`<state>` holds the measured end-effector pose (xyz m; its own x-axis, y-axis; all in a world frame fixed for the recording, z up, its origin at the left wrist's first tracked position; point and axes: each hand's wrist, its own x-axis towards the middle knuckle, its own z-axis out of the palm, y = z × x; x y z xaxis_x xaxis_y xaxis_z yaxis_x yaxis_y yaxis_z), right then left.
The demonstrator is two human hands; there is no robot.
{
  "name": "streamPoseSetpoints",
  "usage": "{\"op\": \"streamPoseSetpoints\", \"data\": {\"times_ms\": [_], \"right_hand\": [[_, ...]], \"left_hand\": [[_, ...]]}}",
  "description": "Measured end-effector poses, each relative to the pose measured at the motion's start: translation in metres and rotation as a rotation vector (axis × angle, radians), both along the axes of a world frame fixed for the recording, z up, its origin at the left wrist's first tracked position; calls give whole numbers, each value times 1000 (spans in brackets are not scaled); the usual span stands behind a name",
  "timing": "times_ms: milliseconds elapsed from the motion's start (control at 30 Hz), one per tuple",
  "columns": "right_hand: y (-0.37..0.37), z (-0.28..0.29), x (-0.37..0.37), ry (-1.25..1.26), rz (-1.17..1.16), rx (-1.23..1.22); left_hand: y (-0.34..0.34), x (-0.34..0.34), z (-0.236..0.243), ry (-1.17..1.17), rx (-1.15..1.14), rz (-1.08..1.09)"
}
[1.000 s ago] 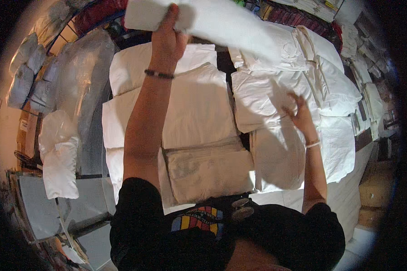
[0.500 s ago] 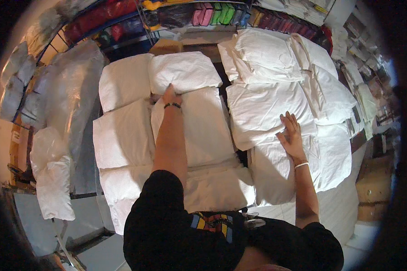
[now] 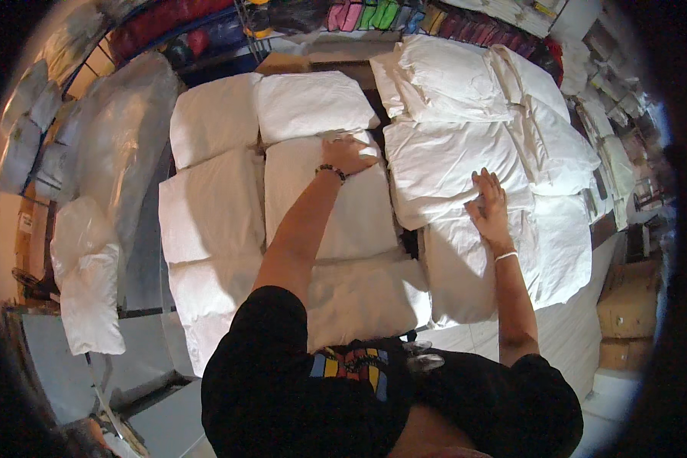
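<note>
Stacks of folded white cloth bundles spread out before me in two groups. My left hand (image 3: 351, 155), with a dark beaded bracelet at the wrist, lies fingers out on the upper part of a cloth bundle (image 3: 351, 217) in the left group. Just beyond it is another plump white bundle (image 3: 317, 105). Over on the right, my right hand (image 3: 490, 206) has its fingers stretched apart at the lower edge of a wrinkled cloth bundle (image 3: 454, 164). Neither hand grips anything that I can see.
Clear plastic-wrapped goods (image 3: 126, 145) stand at the left, with a wrapped white pack (image 3: 91, 305) below. Shelves of coloured packs (image 3: 370, 15) line the back. Cardboard boxes (image 3: 628, 301) sit at the right. A dark gap (image 3: 378, 130) runs between the two groups.
My left hand has slid right along the upper end of the bundle and its fingers have spread. The right hand stays at nearly the same spot. The whole view has shifted slightly.
</note>
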<state>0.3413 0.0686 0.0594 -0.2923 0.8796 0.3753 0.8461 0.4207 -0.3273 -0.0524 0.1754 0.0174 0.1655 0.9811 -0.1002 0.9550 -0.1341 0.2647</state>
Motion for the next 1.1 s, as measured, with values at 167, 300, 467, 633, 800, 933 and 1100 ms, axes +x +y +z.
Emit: {"op": "streamPoseSetpoints", "data": {"times_ms": [167,300,467,633,800,933,1100], "right_hand": [[-2,5,0,29,-8,-28],[-2,8,-1,48,16,-17],[-1,8,-3,62,23,-4],[0,10,-4,50,5,-10],[-1,15,-2,95,49,27],[0,10,-2,35,-8,-13],[-9,1,-3,-105,-114,-117]], "left_hand": [[6,-22,5,-124,-83,-444],[34,-95,18,-131,284,-137],[11,-182,-30,264,-13,66],[21,-183,-23,276,-173,119],[-26,-83,33,110,89,184],[-103,-8,29,230,269,14],[-112,3,6,304,252,-13]]}}
